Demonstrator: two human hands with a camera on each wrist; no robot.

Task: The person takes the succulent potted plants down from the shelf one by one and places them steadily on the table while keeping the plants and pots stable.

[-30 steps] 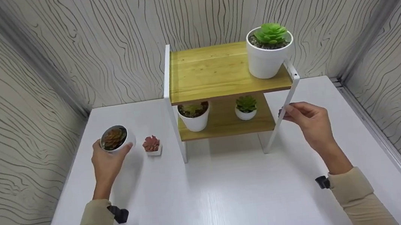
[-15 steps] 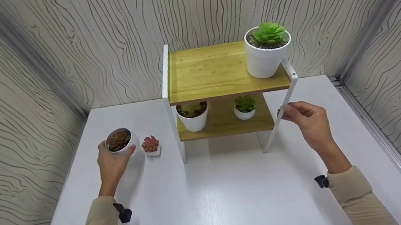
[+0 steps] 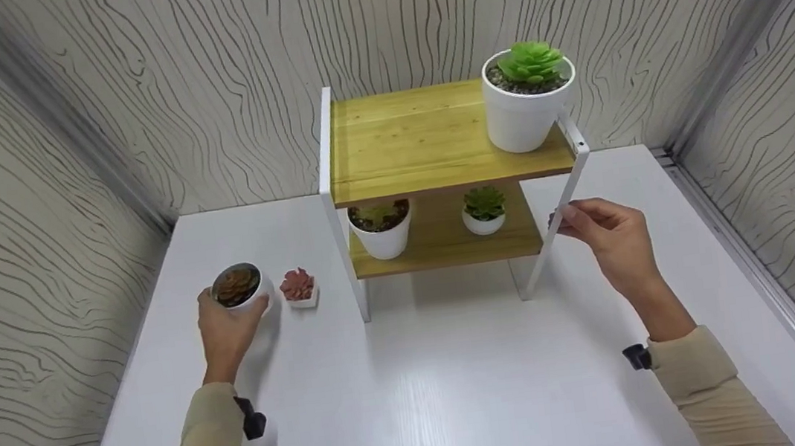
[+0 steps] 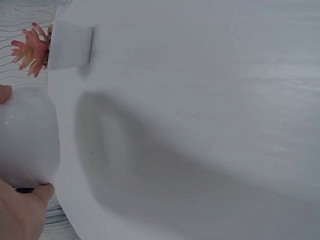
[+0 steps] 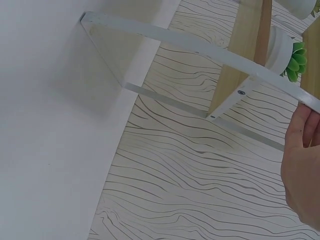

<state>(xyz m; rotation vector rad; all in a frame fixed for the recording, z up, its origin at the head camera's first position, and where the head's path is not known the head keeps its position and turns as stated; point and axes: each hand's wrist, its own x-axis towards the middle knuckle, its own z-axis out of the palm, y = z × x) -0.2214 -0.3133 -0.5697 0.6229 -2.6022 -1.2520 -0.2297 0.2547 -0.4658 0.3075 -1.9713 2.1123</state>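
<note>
Panelled walls [image 3: 404, 20] with a wavy wood-grain pattern enclose a white desk [image 3: 416, 385]. On the desk stands a two-tier rack [image 3: 407, 139] of wooden shelves in a white metal frame, and its upper shelf bears a large potted green succulent [image 3: 528, 107] at the right end. The right hand [image 3: 616, 239] is level with the lower shelf, clamped on the rack's front right post [image 3: 542, 259], with the rest of the rack to its left. Well apart from it, left of the rack, the left hand [image 3: 232, 335] is clamped around a white pot with a brownish succulent [image 3: 241, 287], thumb on the right side and fingers on the left; the pot sits at the far end of the hand, raised above the desk. A white pot [image 3: 383, 238] stands at the left of the lower shelf, with a small green succulent [image 3: 484, 212] in a round pot farther right. Smallest is a red succulent [image 3: 299, 288] in a white pot on the desk, just right of the held pot.
</note>
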